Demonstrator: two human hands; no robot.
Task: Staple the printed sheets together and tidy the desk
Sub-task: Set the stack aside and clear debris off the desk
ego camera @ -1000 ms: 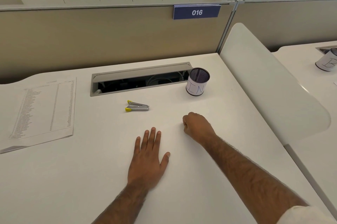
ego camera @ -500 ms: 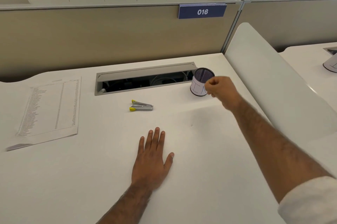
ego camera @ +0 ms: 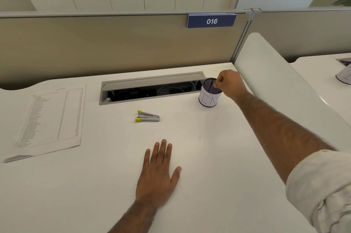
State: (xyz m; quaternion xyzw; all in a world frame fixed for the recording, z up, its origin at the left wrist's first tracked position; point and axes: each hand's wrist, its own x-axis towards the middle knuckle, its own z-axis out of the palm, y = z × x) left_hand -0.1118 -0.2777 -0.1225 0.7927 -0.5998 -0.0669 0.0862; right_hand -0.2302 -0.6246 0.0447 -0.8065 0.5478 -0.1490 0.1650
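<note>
Over the cup (ego camera: 209, 98), the right hand (ego camera: 230, 83) is pinched closed, perhaps on something tiny; the left hand (ego camera: 157, 174) is laid flat on the desk (ego camera: 91, 185).

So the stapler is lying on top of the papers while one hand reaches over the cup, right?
Not quite. The head view shows the stapler on the bare desk, apart from the papers. The right hand does reach over the cup.

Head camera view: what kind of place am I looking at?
Probably an office cubicle: a partition with a 016 number sign, a cable trough in the desk, a mesh pen cup.
</note>
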